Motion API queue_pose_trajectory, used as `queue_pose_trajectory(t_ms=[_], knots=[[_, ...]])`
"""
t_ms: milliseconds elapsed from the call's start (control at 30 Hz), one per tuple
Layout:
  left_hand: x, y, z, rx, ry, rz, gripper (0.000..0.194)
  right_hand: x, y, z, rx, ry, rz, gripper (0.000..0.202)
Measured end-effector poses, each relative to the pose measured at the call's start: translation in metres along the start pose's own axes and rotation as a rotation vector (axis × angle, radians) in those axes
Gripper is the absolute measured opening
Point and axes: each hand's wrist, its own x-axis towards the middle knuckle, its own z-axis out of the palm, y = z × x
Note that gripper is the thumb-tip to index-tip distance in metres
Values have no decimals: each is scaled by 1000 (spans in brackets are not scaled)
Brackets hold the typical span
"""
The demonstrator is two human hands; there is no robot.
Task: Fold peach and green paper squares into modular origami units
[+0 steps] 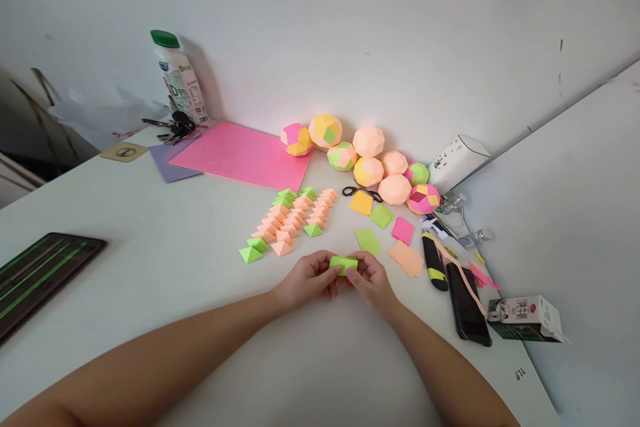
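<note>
A small folded green paper (343, 265) is held between both hands above the white table. My left hand (311, 280) pinches its left end with thumb and fingers, and my right hand (371, 280) pinches its right end. Beyond my left hand stand rows of small folded paper pieces, peach (281, 247) and green (251, 254). Past my right hand lie flat paper pieces: a green one (368, 240), another green one (381, 215), a pink one (403, 230), an orange one (361, 203) and several peach ones (407, 258).
Paper balls (395, 189) and black scissors (349, 191) lie near the wall. A pink sheet (235, 155), keys (177, 125) and a bottle (181, 83) are back left, a tablet (45, 277) left. Rightward are a cutter (434, 260), phone (467, 303) and milk carton (525, 318).
</note>
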Motion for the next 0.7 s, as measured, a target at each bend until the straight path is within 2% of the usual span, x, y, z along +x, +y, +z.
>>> queue_pose_trajectory(t_ms=[100, 700], knots=[[0, 0, 1, 6, 7, -4, 31, 0, 0, -1, -45, -13, 13, 23], [0, -4, 0, 18, 3, -29, 30, 1, 2, -1, -10, 15, -10, 17]])
